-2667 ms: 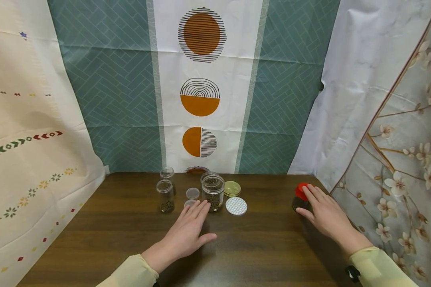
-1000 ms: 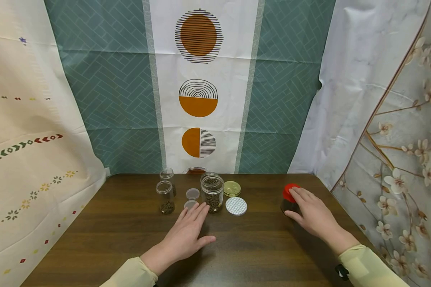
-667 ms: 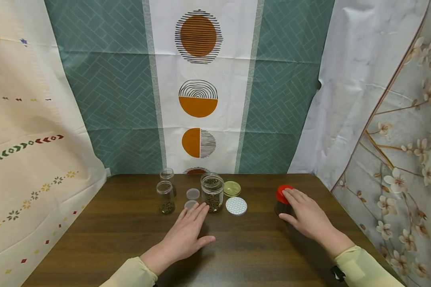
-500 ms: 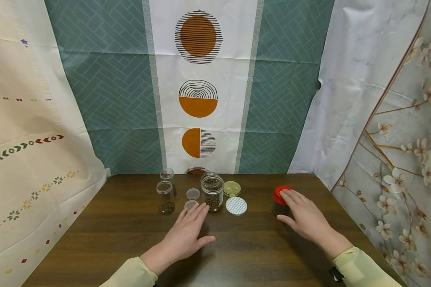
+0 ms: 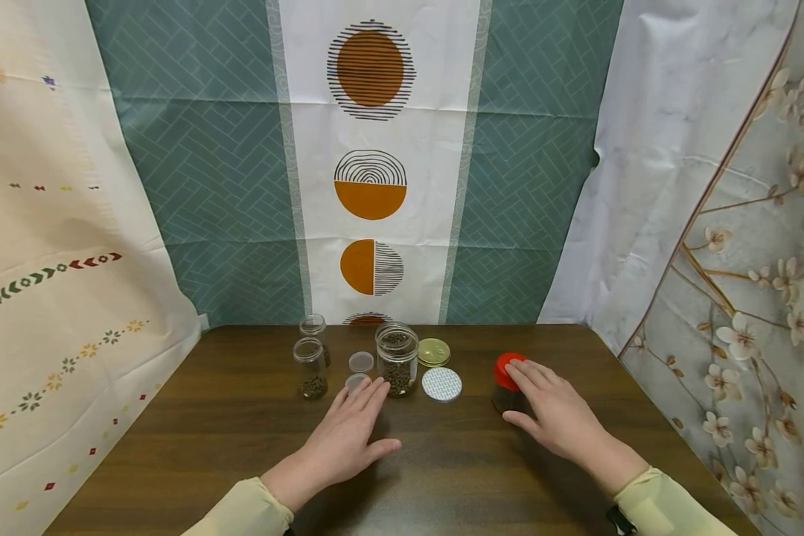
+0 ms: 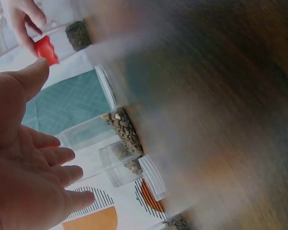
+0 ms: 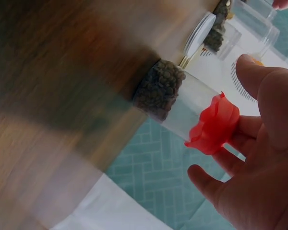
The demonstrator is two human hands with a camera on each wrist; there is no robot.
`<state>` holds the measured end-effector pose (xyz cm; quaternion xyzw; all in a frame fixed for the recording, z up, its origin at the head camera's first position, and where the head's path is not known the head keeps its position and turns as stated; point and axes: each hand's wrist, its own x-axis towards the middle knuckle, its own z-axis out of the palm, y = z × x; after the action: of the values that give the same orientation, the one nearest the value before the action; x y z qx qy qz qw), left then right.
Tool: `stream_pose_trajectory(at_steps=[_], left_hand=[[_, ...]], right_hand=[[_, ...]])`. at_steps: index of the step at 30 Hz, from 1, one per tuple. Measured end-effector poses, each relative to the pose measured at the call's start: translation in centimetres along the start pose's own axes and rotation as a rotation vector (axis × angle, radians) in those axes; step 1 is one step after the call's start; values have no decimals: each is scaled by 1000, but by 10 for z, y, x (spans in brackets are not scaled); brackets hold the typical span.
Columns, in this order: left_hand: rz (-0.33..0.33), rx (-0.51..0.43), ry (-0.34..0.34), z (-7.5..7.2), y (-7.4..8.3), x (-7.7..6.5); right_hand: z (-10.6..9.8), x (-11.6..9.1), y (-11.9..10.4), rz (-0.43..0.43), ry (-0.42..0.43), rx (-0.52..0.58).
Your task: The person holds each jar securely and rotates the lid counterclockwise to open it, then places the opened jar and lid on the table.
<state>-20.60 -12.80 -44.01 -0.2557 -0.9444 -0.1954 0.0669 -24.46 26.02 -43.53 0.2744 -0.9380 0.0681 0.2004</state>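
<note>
A clear jar (image 7: pixel 159 91) with small brown pieces in its lower half stands at the right of the table under a red scalloped lid (image 5: pixel 508 368). My right hand (image 5: pixel 554 413) is beside it, fingers extended against the lid and thumb held apart from the jar. Near the table's middle, my left hand (image 5: pixel 345 443) is spread, its fingertips overlapping a small translucent lid and coming close to a wide lidless jar (image 5: pixel 397 370) of similar brown pieces. The left wrist view shows the palm holding nothing, with that wide jar (image 6: pixel 125 132) past the fingers.
Two narrow lidless jars (image 5: pixel 310 370) stand left of the wide jar, one behind the other. Another small translucent lid (image 5: pixel 361 362) lies between them. Right of the wide jar are a gold lid (image 5: pixel 434 351) and a white patterned lid (image 5: pixel 441 384). Cloths hang around the brown table (image 5: pixel 194 439).
The red-lidded jar has slid left across the table from near its right edge, with my right hand moving along beside it. My left hand has stayed in place.
</note>
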Motion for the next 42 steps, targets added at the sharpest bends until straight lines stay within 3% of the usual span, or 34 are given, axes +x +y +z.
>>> stream_pose_trajectory(at_steps=[24, 42], left_hand=[[5, -28, -5, 1, 4, 3], [-83, -298, -10, 10, 1, 9]], right_hand=[[2, -2, -31, -76, -13, 78], [3, -3, -57, -138, -14, 128]])
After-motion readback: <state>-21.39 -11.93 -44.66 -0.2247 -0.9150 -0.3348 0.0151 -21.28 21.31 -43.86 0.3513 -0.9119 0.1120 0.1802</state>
